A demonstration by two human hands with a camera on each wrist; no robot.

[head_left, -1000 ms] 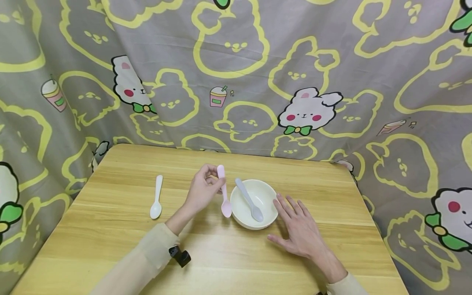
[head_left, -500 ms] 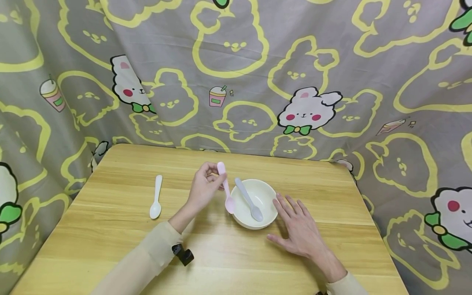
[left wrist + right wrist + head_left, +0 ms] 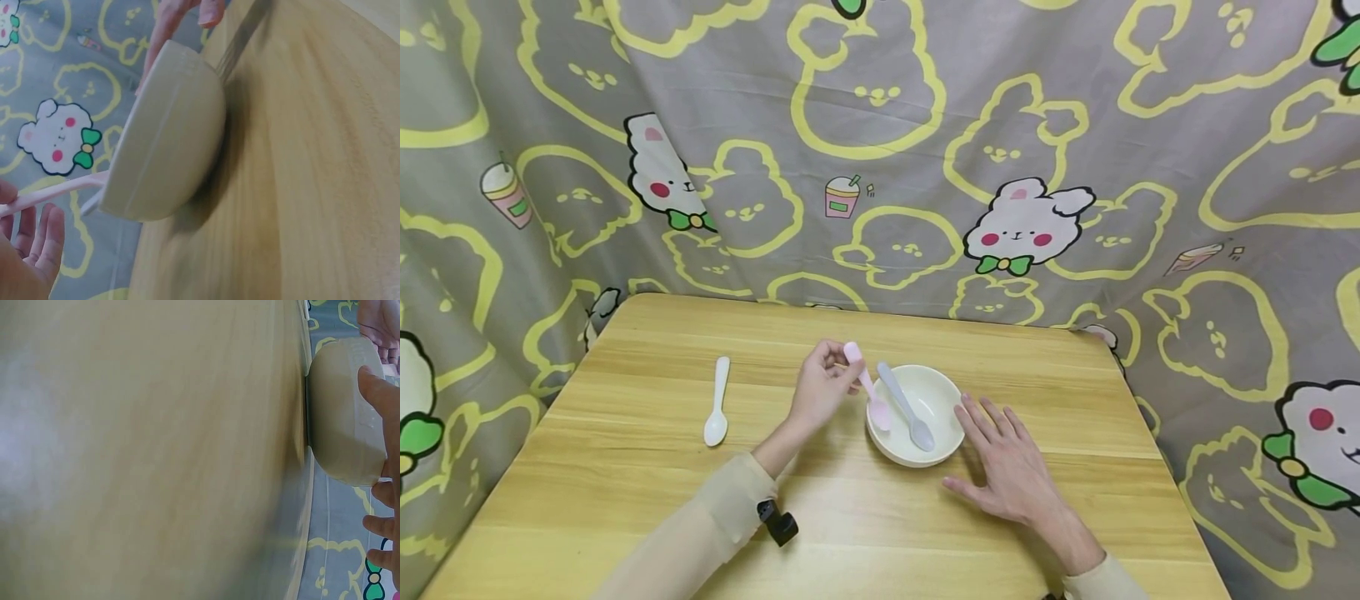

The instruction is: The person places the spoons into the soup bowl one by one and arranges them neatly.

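The left hand [image 3: 822, 392] is pinching a pink spoon [image 3: 879, 412] by its handle, the spoon's head hanging over the left side of a cream bowl [image 3: 938, 396]. A grey spoon [image 3: 902, 401] is lying inside, its handle leaning over the far left rim. The right hand [image 3: 1006, 462] is holding nothing; its fingers are spreading apart at the bowl's right side. A white spoon [image 3: 718, 402] is lying on the table [image 3: 625, 475], well to the left.

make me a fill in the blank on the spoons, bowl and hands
Of the left hand and the right hand, only the ____ one holds the pink spoon.
Of the gray spoon and the white spoon, only the ____ one rests in the bowl.
Altogether, the head view shows ____ spoons.

Missing words: left; gray; three.
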